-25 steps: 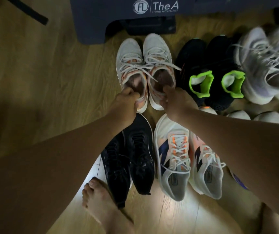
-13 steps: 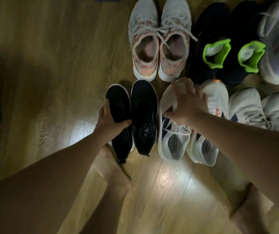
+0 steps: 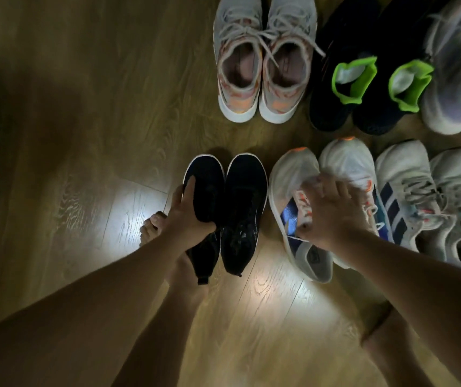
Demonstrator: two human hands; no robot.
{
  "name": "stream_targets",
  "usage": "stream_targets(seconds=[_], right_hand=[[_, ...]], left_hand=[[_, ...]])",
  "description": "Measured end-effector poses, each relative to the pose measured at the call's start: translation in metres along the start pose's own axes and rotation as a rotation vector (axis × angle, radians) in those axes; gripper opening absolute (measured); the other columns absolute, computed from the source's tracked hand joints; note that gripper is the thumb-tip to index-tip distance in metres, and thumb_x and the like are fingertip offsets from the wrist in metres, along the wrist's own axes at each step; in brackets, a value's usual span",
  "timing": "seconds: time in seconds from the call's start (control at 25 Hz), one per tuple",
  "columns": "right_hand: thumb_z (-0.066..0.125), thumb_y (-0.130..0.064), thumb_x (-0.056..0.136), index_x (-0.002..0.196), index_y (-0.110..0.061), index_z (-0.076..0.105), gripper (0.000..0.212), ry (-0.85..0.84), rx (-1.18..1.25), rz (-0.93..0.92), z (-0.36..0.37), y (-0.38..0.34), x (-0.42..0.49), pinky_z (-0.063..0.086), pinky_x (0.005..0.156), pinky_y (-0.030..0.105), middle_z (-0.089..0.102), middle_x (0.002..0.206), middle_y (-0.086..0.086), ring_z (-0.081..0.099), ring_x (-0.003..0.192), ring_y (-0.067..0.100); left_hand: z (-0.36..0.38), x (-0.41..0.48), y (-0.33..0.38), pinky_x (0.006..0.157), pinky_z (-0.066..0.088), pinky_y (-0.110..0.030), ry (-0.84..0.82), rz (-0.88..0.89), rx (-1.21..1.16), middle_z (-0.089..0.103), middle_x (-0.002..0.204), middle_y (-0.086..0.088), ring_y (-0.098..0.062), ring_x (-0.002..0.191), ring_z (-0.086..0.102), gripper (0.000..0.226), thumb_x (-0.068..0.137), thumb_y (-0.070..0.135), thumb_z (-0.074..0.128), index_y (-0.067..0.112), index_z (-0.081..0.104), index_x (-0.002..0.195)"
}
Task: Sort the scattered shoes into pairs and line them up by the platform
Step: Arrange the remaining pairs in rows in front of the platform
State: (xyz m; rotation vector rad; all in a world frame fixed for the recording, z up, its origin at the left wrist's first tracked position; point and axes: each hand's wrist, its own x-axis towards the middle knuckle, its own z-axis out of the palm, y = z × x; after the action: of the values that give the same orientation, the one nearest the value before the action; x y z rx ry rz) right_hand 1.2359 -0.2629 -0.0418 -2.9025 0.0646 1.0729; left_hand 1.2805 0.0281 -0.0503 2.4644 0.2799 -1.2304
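My left hand (image 3: 188,216) grips the left shoe (image 3: 205,185) of a black pair across its middle, thumb over the top; its mate (image 3: 244,208) lies right beside it. My right hand (image 3: 332,216) reaches over the white pair with blue and orange marks, fingers spread on the laces between the left shoe (image 3: 290,185) and the right shoe (image 3: 343,160). A white-and-pink laced pair (image 3: 262,57) stands farther up, heels toward me. The platform is out of view.
Black shoes with neon green collars (image 3: 363,79) and pale lilac sneakers (image 3: 458,65) stand at the upper right. A white pair with dark stripes (image 3: 424,191) lies at the right. My bare foot (image 3: 153,227) rests on the wooden floor (image 3: 98,107) under my left wrist.
Both hands left the white-and-pink pair and came back toward me. The left hand took hold of the black shoe; the right hand settled onto the white-blue-orange pair. The camera tilted down, losing the platform.
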Motion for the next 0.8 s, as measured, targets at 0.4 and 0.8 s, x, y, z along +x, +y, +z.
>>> stream_targets(seconds=[0.4,0.8], right_hand=[[0.068,-0.046,0.073,0.128,-0.020,0.045,0.065,0.175,0.309,0.104,-0.019,-0.061,-0.006,0.045,0.088,0.046,0.048,0.127,0.013,0.050,0.114,0.037],[0.071,-0.049,0.063,0.148,-0.039,-0.004,0.114,-0.170,0.758,0.335,0.016,-0.082,0.011,0.039,0.105,0.051,0.002,0.160,0.006,0.029,0.139,0.037]], left_hand=[[-0.003,0.004,0.003,0.071,0.037,-0.023,0.027,0.070,-0.025,0.013,0.156,0.013,-0.023,0.112,0.053,0.110,0.068,0.035,0.073,0.048,-0.003,0.147],[0.016,-0.002,0.028,0.092,0.051,-0.041,0.023,0.150,-0.139,0.015,0.154,0.008,-0.027,0.128,0.044,0.107,0.070,0.033,0.074,0.045,0.002,0.148]])
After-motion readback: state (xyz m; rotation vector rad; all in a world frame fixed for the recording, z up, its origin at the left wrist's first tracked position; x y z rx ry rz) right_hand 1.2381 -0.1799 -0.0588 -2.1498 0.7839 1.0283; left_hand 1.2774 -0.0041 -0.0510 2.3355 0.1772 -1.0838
